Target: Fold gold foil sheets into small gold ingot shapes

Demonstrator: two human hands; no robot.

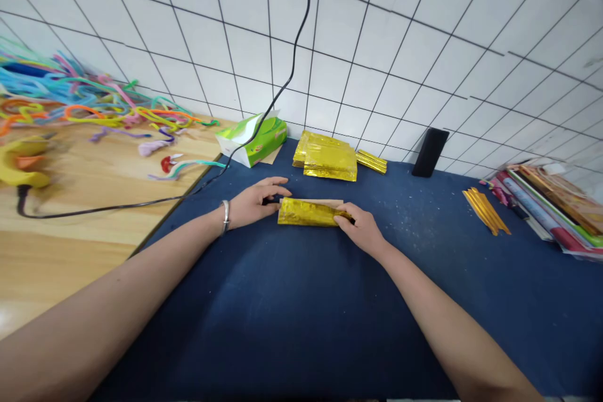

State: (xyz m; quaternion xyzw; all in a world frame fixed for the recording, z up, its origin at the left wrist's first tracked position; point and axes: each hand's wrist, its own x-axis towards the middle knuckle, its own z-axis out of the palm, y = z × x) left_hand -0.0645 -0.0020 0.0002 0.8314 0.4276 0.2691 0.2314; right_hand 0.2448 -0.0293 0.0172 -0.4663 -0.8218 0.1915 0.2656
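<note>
Forearms (155,282), roomy mat (292,308) between, gold wrapper (308,211)

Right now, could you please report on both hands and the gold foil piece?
Right hand pinching right end of gold foil piece. Left hand open at its left end, contact unclear. Black cord not crossing the foil.

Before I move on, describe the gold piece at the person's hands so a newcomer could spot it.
On the dark blue surface, look between the left hand and the right hand. The gold piece lies crosswise there, its right end gripped. Unlike the gold stack near the tiled wall, it is narrow and hand-held.
</note>
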